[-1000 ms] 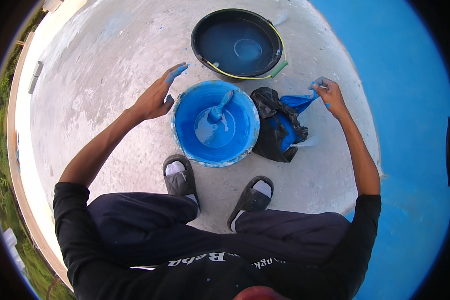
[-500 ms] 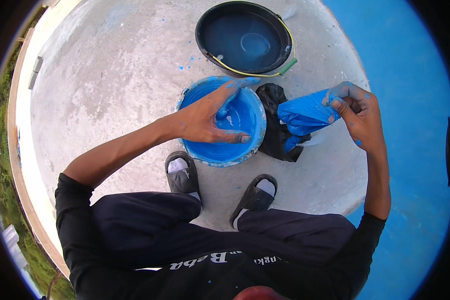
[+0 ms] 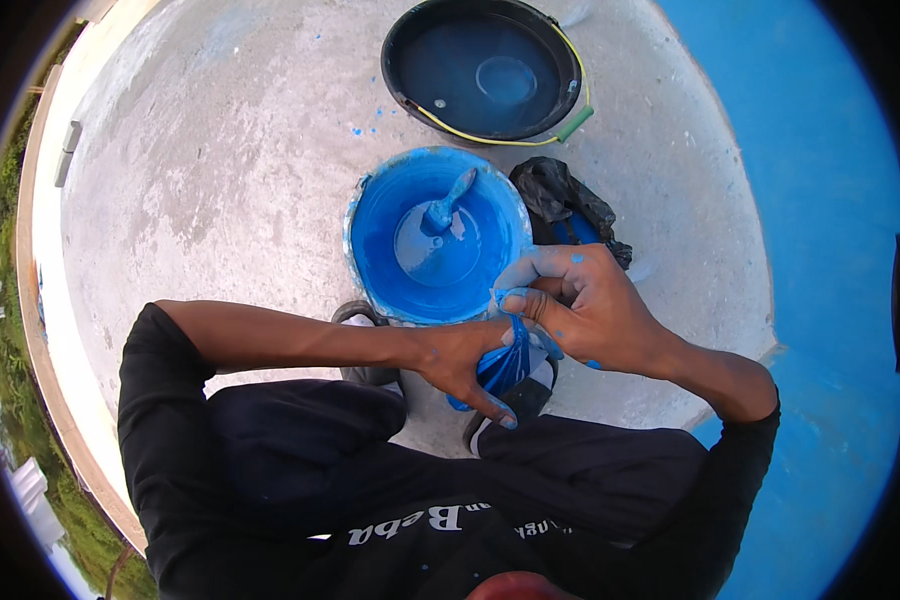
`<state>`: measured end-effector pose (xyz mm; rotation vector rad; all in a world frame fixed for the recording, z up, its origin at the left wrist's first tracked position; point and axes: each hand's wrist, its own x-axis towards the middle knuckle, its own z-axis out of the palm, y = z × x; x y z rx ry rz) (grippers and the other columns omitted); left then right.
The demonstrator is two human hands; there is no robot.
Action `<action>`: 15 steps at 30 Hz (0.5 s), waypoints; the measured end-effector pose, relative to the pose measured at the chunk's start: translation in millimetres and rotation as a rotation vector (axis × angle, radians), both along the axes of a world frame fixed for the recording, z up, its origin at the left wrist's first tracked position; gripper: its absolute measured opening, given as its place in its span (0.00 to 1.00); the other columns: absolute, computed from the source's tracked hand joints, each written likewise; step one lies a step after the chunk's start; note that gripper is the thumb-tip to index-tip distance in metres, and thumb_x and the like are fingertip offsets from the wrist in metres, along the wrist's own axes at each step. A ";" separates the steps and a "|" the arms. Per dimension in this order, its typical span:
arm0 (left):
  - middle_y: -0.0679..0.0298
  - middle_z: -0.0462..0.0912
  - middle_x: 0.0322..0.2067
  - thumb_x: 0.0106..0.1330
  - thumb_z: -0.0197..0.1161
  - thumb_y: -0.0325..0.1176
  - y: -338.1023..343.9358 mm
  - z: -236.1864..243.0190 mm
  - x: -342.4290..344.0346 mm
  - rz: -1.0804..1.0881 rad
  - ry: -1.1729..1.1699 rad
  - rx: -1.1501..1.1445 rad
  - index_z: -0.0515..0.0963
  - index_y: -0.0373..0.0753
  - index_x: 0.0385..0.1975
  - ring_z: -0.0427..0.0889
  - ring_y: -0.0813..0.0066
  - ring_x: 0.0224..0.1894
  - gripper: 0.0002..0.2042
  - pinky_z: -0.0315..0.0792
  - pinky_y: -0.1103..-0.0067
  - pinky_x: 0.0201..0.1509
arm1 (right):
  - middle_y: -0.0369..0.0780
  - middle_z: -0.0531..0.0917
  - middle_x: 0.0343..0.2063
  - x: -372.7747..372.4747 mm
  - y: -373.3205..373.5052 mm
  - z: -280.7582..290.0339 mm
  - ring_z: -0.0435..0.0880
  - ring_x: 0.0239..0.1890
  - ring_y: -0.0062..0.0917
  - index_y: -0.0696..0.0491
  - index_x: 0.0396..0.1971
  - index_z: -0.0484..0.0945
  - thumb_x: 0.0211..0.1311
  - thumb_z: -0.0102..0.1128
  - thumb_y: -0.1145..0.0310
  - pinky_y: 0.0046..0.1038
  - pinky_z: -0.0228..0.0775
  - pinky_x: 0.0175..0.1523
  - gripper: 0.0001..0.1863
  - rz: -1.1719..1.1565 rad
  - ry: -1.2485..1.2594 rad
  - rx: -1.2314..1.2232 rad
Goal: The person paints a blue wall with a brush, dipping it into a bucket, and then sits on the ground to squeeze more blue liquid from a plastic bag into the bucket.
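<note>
A blue plastic bag (image 3: 505, 368), drawn together at its neck, hangs between my hands just in front of the paint bucket. My right hand (image 3: 595, 310) pinches the gathered neck between thumb and fingers. Lower down, my left hand (image 3: 460, 362) curves round the bag's body, its thumb towards me; its other fingers are partly hidden. Beyond them stands a bucket (image 3: 355, 262) with blue paint on its inside and some liquid at the bottom. A paint-covered brush (image 3: 450, 203) leans inside it. Blue smears mark my fingers.
A black bucket (image 3: 398, 80) of dark water, with a yellow handle and green grip, stands farther off. A crumpled black plastic bag (image 3: 560, 190) lies right of the paint bucket. My sandalled feet are on the grey concrete (image 3: 230, 180); a blue-painted surface (image 3: 830, 250) borders it at right.
My right hand has brought the blue bag left and nearer to me, away from the black bag. My left hand has left the paint bucket and come round the blue bag, uncovering the brush.
</note>
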<state>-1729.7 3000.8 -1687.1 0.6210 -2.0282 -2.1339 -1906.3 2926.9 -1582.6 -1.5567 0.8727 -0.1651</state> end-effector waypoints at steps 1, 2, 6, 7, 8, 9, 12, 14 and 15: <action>0.48 0.75 0.50 0.53 0.73 0.57 10.6 -11.3 -0.7 0.050 0.053 0.039 0.63 0.35 0.60 0.76 0.54 0.54 0.42 0.71 0.64 0.59 | 0.46 0.84 0.28 1.5 2.0 -8.2 0.83 0.26 0.20 0.62 0.34 0.81 0.64 0.62 0.72 0.25 0.75 0.32 0.08 -0.007 -0.010 0.043; 0.49 0.77 0.49 0.55 0.72 0.57 17.7 -17.7 -1.2 0.105 0.105 0.083 0.65 0.35 0.58 0.78 0.56 0.52 0.39 0.73 0.65 0.56 | 0.46 0.84 0.28 2.2 3.4 -20.6 0.82 0.26 0.20 0.62 0.34 0.80 0.65 0.61 0.71 0.25 0.74 0.32 0.09 -0.009 -0.020 0.090; 0.55 0.81 0.47 0.62 0.67 0.53 18.1 -6.4 -3.8 -0.104 -0.143 0.558 0.74 0.35 0.53 0.81 0.64 0.50 0.29 0.76 0.70 0.54 | 0.40 0.83 0.31 1.8 12.5 -61.8 0.83 0.32 0.20 0.62 0.37 0.79 0.69 0.59 0.68 0.24 0.74 0.39 0.11 -0.145 -0.047 0.294; 0.55 0.81 0.47 0.63 0.66 0.54 20.7 -4.8 -1.7 -0.080 -0.189 0.621 0.73 0.36 0.54 0.80 0.64 0.51 0.29 0.76 0.70 0.54 | 0.40 0.83 0.31 1.9 14.3 -72.6 0.82 0.32 0.19 0.62 0.37 0.79 0.69 0.59 0.67 0.23 0.74 0.40 0.11 -0.164 -0.052 0.321; 0.56 0.81 0.48 0.64 0.65 0.54 24.1 -4.4 1.5 -0.061 -0.235 0.686 0.73 0.37 0.55 0.80 0.64 0.52 0.29 0.76 0.70 0.54 | 0.39 0.83 0.31 2.1 16.6 -83.9 0.82 0.33 0.19 0.61 0.38 0.79 0.69 0.59 0.66 0.23 0.74 0.41 0.11 -0.187 -0.056 0.352; 0.56 0.81 0.48 0.64 0.64 0.55 27.1 -4.1 3.9 -0.040 -0.282 0.747 0.72 0.38 0.57 0.80 0.64 0.52 0.29 0.76 0.70 0.55 | 0.39 0.82 0.31 1.5 18.8 -94.0 0.81 0.33 0.18 0.60 0.38 0.79 0.69 0.59 0.65 0.23 0.74 0.42 0.12 -0.209 -0.061 0.378; 0.56 0.79 0.51 0.64 0.64 0.52 25.8 -2.3 7.3 0.082 -0.307 0.913 0.71 0.39 0.58 0.79 0.65 0.53 0.29 0.75 0.69 0.55 | 0.38 0.81 0.33 2.4 22.4 -118.5 0.79 0.36 0.18 0.59 0.40 0.78 0.70 0.59 0.61 0.23 0.73 0.44 0.14 -0.279 -0.118 0.543; 0.57 0.79 0.52 0.64 0.64 0.50 23.2 -5.6 9.8 0.123 -0.323 0.965 0.72 0.41 0.58 0.79 0.64 0.53 0.27 0.76 0.69 0.55 | 0.38 0.81 0.32 6.8 25.5 -123.9 0.79 0.34 0.19 0.60 0.41 0.77 0.70 0.58 0.60 0.27 0.73 0.43 0.16 -0.332 -0.109 0.610; 0.57 0.79 0.51 0.64 0.64 0.50 26.6 -13.1 10.3 0.154 -0.288 0.985 0.72 0.41 0.58 0.80 0.65 0.52 0.27 0.76 0.69 0.55 | 0.38 0.81 0.31 10.7 26.5 -124.3 0.78 0.34 0.20 0.61 0.42 0.77 0.70 0.57 0.60 0.28 0.73 0.43 0.16 -0.354 -0.106 0.644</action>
